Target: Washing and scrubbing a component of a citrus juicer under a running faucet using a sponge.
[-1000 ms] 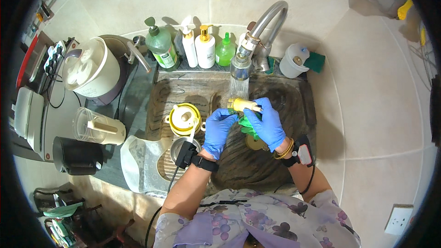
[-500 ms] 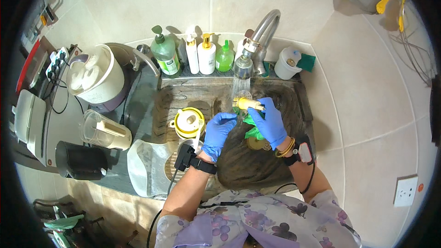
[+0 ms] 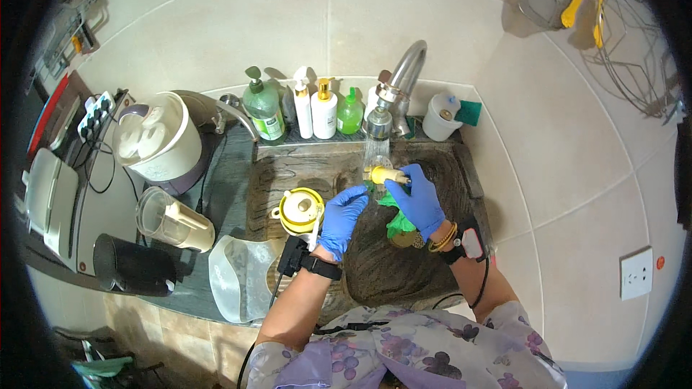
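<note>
Right fingers [image 3: 413,172] bent round yellow cylinder [image 3: 383,175]

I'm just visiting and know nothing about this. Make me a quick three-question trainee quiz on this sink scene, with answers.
1. True or false: water is running from the tap.
2. Which hand holds the pale yellow piece? A) left B) right C) neither
3. Fill in: the square scrubbing pad by the white tub is ____.

Key: 1. True. 2. B, the right hand. 3. Green.

From here, the curved silver metal faucet [image 3: 390,94] looks glossy and the pale-yellow tubular plastic piece [image 3: 388,175] smooth.
</note>
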The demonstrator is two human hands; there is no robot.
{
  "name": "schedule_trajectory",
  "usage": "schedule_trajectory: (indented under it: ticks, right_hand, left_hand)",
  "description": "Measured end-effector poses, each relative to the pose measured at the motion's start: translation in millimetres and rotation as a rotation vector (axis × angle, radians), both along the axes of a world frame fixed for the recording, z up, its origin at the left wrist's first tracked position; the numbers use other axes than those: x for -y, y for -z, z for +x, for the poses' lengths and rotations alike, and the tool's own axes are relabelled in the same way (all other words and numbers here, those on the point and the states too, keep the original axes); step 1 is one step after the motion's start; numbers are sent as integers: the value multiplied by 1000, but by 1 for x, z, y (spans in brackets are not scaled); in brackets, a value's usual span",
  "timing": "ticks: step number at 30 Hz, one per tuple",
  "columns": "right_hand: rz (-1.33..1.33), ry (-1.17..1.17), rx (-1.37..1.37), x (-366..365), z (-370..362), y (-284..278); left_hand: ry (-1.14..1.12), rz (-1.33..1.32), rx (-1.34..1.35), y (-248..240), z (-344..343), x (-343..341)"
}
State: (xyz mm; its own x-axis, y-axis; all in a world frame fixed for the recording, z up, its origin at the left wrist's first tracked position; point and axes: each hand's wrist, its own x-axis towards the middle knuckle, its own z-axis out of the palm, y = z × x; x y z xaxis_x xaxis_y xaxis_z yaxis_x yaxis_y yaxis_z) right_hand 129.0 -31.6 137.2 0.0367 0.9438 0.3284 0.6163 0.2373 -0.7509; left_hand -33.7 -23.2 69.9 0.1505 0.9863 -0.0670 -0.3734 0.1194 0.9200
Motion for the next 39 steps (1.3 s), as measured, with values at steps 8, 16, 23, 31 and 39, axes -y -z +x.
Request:
schedule_trajectory:
  ticks: [8,16,23,31,39]
  right_hand:
    - [-43,-127,10,-11,7,6]
    - [-56,-129,25,-29,39,20]
    - [-97,-155,20,-40,52,32]
    - [52,-216,163,-33,51,28]
    - [-14,-186,187,-35,57,25]
  left_hand:
    - [-124,-42,-9,11,21,-14]
    - [-145,-146,-228,12,46,-21]
    - [-294,-31,-111,0,60,-34]
    - [-225,-40,-379,10,62,-43]
    - [-199,34,-240,21,66,-41]
